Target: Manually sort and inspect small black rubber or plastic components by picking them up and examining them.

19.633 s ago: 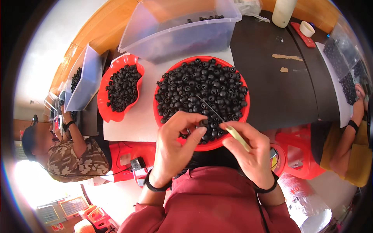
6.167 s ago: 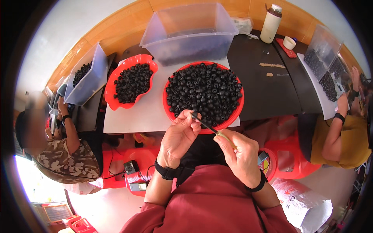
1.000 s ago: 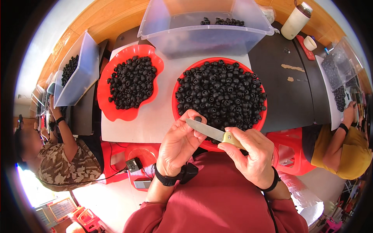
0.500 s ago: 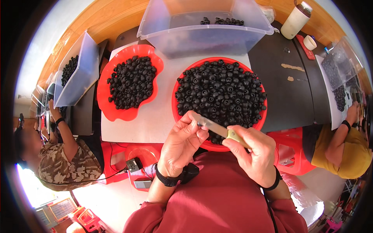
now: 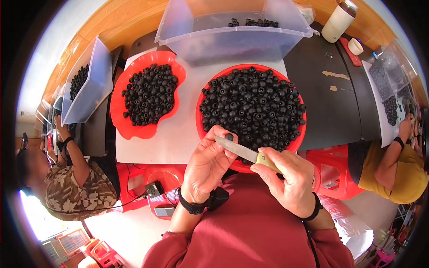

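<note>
My left hand pinches a small black round piece between thumb and fingers. In my right hand is a knife with a yellowish-green handle; its blade points left and its tip reaches the pinched piece. Whether the edge touches the piece is hard to tell. Both hands are over the near rim of a round red basin heaped with small black round pieces, many with a hole. To the left, a wavy-edged red tray holds more pieces of the same kind.
Behind the basin stands a clear plastic bin with several black pieces inside. A cream bottle and a white cup stand at the far right. One person works at the left, another at the right. Red stools flank me.
The knife has shifted slightly left and down, with my right hand opening a little around its handle. The black piece between my left fingers now shows more clearly.
</note>
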Demonstrator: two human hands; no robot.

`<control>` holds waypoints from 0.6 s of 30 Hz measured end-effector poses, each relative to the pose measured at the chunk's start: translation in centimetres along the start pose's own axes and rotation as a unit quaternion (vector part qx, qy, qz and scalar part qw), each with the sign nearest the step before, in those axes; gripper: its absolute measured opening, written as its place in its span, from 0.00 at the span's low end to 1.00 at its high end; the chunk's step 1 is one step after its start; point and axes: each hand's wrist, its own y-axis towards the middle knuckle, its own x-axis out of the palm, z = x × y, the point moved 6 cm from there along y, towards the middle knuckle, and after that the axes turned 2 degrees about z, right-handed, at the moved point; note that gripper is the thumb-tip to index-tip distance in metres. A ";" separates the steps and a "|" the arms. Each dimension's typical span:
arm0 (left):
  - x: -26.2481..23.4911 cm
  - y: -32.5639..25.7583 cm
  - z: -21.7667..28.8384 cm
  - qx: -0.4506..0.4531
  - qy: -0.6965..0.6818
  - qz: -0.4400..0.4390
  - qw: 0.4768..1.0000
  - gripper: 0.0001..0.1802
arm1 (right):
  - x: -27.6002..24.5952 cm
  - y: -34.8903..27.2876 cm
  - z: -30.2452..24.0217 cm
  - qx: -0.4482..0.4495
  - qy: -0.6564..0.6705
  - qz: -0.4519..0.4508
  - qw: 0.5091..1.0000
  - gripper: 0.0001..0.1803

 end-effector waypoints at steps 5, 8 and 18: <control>0.0 0.0 -0.1 -0.002 -0.004 0.004 1.000 0.06 | 0.0 -0.2 0.1 -0.005 -0.010 0.012 1.000 0.20; 0.0 0.0 -0.1 -0.005 -0.008 0.002 1.000 0.06 | 0.0 -0.2 0.1 -0.008 -0.010 0.016 1.000 0.20; 0.4 -0.2 -0.2 -0.009 0.066 -0.001 0.998 0.04 | 0.5 1.0 0.9 0.027 -0.032 0.028 0.999 0.16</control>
